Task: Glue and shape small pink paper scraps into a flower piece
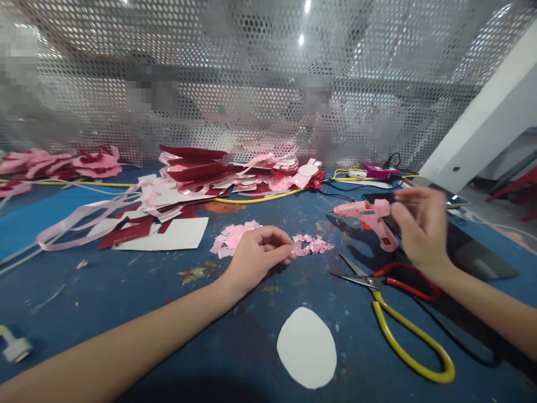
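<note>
My left hand (266,249) is closed in a pinch on a small pink scrap (297,249) at its fingertips. It rests between a pile of pink petal-like pieces (232,238) and a smaller heap of pink scraps (316,244). My right hand (423,226), slightly blurred, is beside the rear of a pink hot glue gun (356,209). Its fingers are closed around a thin rod (457,205), whose kind I cannot make out. Open scissors (371,281) with one red and one yellow handle lie below the glue gun. Nearest me is a white oval paper piece (307,348).
A heap of dark red, pink and white paper (197,168) with ribbons lies at the back. Pink flowers (92,163) are at the back left. A yellow cable (260,200) crosses the blue table, and a dark flat panel (478,249) lies under my right arm. Perforated metal mesh (251,101) stands behind.
</note>
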A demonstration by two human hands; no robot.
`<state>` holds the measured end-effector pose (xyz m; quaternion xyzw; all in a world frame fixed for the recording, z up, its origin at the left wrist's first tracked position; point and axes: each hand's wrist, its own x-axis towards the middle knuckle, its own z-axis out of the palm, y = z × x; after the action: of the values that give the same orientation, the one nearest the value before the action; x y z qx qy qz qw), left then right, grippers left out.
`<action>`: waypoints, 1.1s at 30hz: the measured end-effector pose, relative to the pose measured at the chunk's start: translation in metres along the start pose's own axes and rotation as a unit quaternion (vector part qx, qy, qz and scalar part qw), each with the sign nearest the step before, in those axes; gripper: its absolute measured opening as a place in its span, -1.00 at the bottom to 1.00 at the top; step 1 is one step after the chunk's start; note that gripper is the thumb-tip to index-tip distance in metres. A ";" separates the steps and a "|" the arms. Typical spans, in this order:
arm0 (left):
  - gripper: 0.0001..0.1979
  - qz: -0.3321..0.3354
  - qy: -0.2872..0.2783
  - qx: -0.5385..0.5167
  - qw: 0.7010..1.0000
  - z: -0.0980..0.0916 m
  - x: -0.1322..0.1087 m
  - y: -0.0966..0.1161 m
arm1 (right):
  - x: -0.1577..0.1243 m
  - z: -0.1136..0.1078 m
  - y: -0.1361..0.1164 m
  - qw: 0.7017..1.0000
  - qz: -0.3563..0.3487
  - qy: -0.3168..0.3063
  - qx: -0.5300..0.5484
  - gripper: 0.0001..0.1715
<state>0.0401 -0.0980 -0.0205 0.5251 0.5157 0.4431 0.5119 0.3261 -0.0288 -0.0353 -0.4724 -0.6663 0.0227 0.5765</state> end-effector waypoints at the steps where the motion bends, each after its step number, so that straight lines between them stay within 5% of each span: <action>1: -0.92 -0.001 -0.001 0.000 1.000 0.000 0.000 0.000 | 0.001 -0.004 -0.007 0.998 -0.036 0.053 0.002 -0.66; 3: -0.92 -0.002 -0.003 -0.001 1.000 0.000 0.000 0.000 | -0.001 -0.011 -0.026 0.988 -0.119 0.101 0.012 -0.73; 5: -0.92 0.002 -0.007 -0.005 1.000 0.000 0.000 -0.001 | -0.007 -0.013 -0.047 0.984 -0.172 0.016 0.034 -0.76; 9: -0.92 0.021 -0.020 -0.034 0.999 0.000 0.000 -0.001 | -0.028 0.012 -0.083 0.954 -0.036 -0.278 0.103 -0.45; 13: -0.91 0.055 -0.016 -0.061 0.996 0.001 -0.004 0.000 | -0.038 0.052 -0.097 0.892 0.069 -0.387 0.224 -0.42; 16: -0.91 0.085 0.003 -0.077 0.993 0.000 -0.006 -0.001 | -0.040 0.061 -0.100 0.871 0.057 -0.440 0.211 -0.74; 18: -0.92 0.095 0.021 -0.083 0.992 0.000 -0.005 -0.002 | -0.043 0.055 -0.101 0.878 -0.005 -0.446 0.176 -0.89; 23: -0.91 0.076 0.027 -0.109 0.991 -0.001 -0.002 -0.005 | -0.050 0.038 -0.099 0.919 -0.156 -0.284 0.223 -0.51; 26: -0.90 0.060 0.010 -0.124 0.990 0.001 -0.002 -0.004 | -0.049 0.043 -0.095 0.954 -0.110 -0.195 0.202 -0.59; 29: -0.90 0.042 -0.019 -0.138 0.989 0.003 -0.004 -0.003 | -0.047 0.050 -0.091 0.962 -0.054 -0.213 0.160 -0.83; 33: -0.89 0.025 -0.034 -0.155 0.987 0.005 -0.005 -0.003 | -0.046 0.051 -0.088 0.952 -0.081 -0.242 0.169 -0.81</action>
<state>0.0448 -0.1039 -0.0234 0.4667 0.4095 0.5121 0.5935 0.2271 -0.0815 -0.0361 -0.2932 -0.8081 0.2021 0.4691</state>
